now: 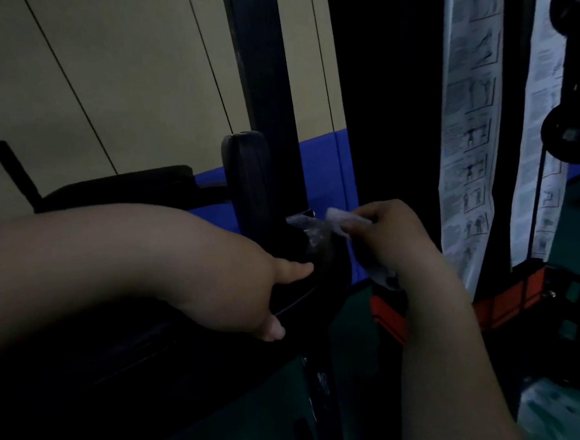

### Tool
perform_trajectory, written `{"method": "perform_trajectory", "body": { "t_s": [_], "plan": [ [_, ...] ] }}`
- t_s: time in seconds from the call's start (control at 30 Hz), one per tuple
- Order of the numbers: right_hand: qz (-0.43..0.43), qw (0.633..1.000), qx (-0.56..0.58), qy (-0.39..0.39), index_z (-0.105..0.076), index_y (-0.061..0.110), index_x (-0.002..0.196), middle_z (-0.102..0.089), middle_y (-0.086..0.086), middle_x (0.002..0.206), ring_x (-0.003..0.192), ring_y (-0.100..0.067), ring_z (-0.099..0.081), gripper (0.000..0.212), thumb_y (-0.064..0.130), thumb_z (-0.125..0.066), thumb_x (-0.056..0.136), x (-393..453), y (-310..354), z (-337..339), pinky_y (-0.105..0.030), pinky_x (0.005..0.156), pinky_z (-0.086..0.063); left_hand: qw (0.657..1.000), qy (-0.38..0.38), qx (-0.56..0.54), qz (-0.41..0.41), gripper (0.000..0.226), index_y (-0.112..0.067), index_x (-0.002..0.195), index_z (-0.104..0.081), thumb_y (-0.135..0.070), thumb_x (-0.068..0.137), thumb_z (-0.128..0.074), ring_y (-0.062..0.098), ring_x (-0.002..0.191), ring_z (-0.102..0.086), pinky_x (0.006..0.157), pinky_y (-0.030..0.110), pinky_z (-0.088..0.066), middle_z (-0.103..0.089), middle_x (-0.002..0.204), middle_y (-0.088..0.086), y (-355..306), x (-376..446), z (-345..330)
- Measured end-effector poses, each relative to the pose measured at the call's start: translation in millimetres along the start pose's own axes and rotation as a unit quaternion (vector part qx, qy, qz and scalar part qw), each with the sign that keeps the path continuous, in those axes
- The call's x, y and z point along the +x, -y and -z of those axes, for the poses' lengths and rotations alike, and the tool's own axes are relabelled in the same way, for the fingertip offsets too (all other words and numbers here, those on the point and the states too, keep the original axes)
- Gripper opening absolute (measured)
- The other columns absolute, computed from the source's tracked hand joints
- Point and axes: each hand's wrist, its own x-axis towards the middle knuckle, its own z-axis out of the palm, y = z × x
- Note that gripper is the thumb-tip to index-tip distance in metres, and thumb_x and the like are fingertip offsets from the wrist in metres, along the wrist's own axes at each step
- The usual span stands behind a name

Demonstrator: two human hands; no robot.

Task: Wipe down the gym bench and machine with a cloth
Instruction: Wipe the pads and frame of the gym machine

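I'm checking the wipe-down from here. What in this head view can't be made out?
- Right hand palm and how much cloth it holds: covered by its own fingers.
- Left hand fingertips: wrapped behind the dark pad.
- Whether the machine frame is clean: too dark.
- Text on the exercise chart: too small, blurred.

The room was dim, with little light. The wall (127, 71) was beige and crossed by thin dark lines. A blue band (322, 174) ran along its lower part. The floor (351, 354) looked dark green. At the right hung two long white sheets (469, 136) printed with small exercise drawings, one beside the other. Near their lower ends stood an orange frame part (502, 303). A pale crumpled sheet (553, 410) lay on the floor at the lower right.
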Motion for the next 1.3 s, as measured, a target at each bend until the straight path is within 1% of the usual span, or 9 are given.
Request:
{"method": "perform_trajectory", "body": {
  "t_s": [0.07,0.23,0.43,0.53,0.63,0.77,0.97,1.17,1.3],
  "plan": [
    [0.061,0.998,0.034,0.002,-0.073,0.008,0.091,-0.068,-0.008,0.08,0.077,-0.013,-0.066,0.023,0.027,-0.061,0.091,0.9,4.5,6.0,-0.024,0.066,-0.05,1.0,-0.001,-0.005,-0.003,0.079,-0.05,0.144,0.011,-0.049,0.092,-0.049,0.015,0.133,-0.036,0.105,0.023,-0.028,-0.025,0.156,-0.001,1.6,1.9,1.5],
    [0.063,0.973,-0.006,0.222,-0.072,0.021,0.098,-0.056,0.021,0.082,0.07,0.008,-0.051,0.012,0.02,-0.065,0.089,3.7,22.0,0.8,-0.001,0.051,-0.037,1.0,-0.008,-0.017,-0.006,0.079,-0.052,0.145,0.003,-0.052,0.089,-0.053,0.012,0.132,-0.036,0.103,0.022,-0.028,-0.031,0.152,-0.007,3.5,1.3,4.7],
    [-0.071,0.991,-0.095,0.067,-0.071,0.015,0.102,-0.067,-0.008,0.107,0.1,-0.025,-0.062,0.022,0.031,-0.064,0.088,52.6,-2.2,-29.3,-0.031,0.084,-0.049,0.999,-0.001,-0.045,-0.008,0.081,-0.055,0.144,-0.002,-0.049,0.086,-0.059,0.011,0.13,-0.038,0.108,0.024,-0.029,-0.035,0.149,-0.01,3.9,4.0,6.8],
    [-0.068,0.998,0.012,-0.004,-0.071,0.007,0.097,-0.068,-0.02,0.096,0.091,-0.035,-0.064,0.028,0.032,-0.065,0.087,47.5,-10.7,-27.8,-0.032,0.073,-0.052,0.998,0.001,-0.063,-0.007,0.082,-0.058,0.142,-0.005,-0.049,0.084,-0.063,0.012,0.131,-0.038,0.111,0.028,-0.031,-0.032,0.151,-0.01,6.8,4.9,8.0],
    [-0.007,0.992,0.086,0.095,-0.072,0.015,0.096,-0.069,-0.005,0.082,0.075,-0.018,-0.066,0.014,0.025,-0.064,0.09,32.5,-4.0,-16.2,-0.021,0.057,-0.046,0.997,0.001,-0.074,-0.012,0.081,-0.06,0.141,-0.006,-0.054,0.082,-0.061,0.008,0.127,-0.041,0.109,0.025,-0.032,-0.037,0.147,-0.012,9.4,6.5,7.9],
    [-0.023,0.991,-0.01,0.13,-0.072,0.014,0.1,-0.068,-0.002,0.088,0.08,-0.014,-0.062,0.018,0.025,-0.066,0.088,51.3,1.5,-27.1,-0.028,0.068,-0.053,0.996,-0.008,-0.081,-0.02,0.074,-0.059,0.142,-0.007,-0.066,0.081,-0.049,0.0,0.11,-0.039,0.094,0.017,-0.029,-0.039,0.145,-0.014,10.5,10.4,7.7],
    [-0.049,0.987,0.102,-0.113,-0.071,0.007,0.092,-0.069,-0.017,0.084,0.073,-0.026,-0.064,0.026,0.032,-0.066,0.088,51.4,-25.2,-42.8,-0.038,0.067,-0.052,0.995,-0.014,-0.095,-0.017,0.068,-0.06,0.141,-0.007,-0.069,0.082,-0.039,-0.003,0.096,-0.033,0.089,0.016,-0.027,-0.043,0.141,-0.013,11.7,14.8,7.8],
    [0.01,0.979,-0.025,0.203,-0.071,0.019,0.1,-0.07,-0.003,0.097,0.092,-0.018,-0.064,0.014,0.023,-0.065,0.088,44.9,14.3,-22.9,-0.03,0.077,-0.052,0.995,-0.012,-0.102,-0.002,0.07,-0.06,0.141,-0.005,-0.07,0.082,-0.04,0.003,0.115,-0.042,0.092,0.018,-0.027,-0.041,0.143,-0.012,10.3,18.3,5.9],
    [-0.044,0.968,-0.141,0.201,-0.064,0.012,0.12,-0.064,-0.009,0.121,0.111,-0.025,-0.059,0.034,0.026,-0.064,0.089,75.3,19.9,-45.1,-0.032,0.098,-0.046,0.994,-0.018,-0.106,0.007,0.07,-0.057,0.143,-0.004,-0.067,0.085,-0.041,0.01,0.128,-0.04,0.092,0.017,-0.026,-0.039,0.146,-0.009,8.5,19.1,6.3]
  ]
}}
